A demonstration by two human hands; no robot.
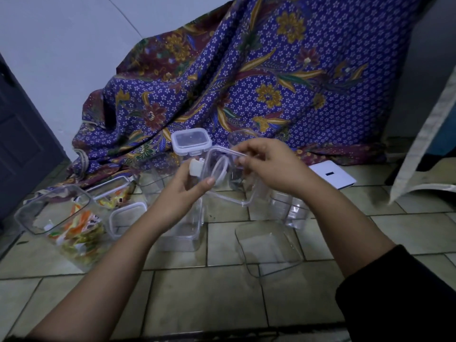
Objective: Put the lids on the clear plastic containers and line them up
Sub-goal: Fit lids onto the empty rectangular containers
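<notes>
Left hand: I see my left hand up above the tiled floor. Its thumb and fingers are pinched on the left end of the clear lid, right by the lid's white clip.
Right hand: my right hand is curled over the top right edge of the same lid, fingers closed on the rim. A dark sleeve covers that arm lower down.
Lid: it is held in the air between both hands, tipped up so its flat face looks toward me. Its long side runs left to right and dips a bit toward the right. I see a round ring shape in its middle.
Closed box: a small box with its lid on stands just behind the held lid, near the cloth.
Open boxes: one tall open container stands under my left hand. Another open container sits near the front, right of the middle, its long side going front to back.
Snack boxes: two open containers with bright packets are at the left side of the floor, leaning.
Cloth: a purple flowered cloth hangs at the back and lies on the floor.
White thing: a flat white object lies at the right, near the cloth's edge.
</notes>
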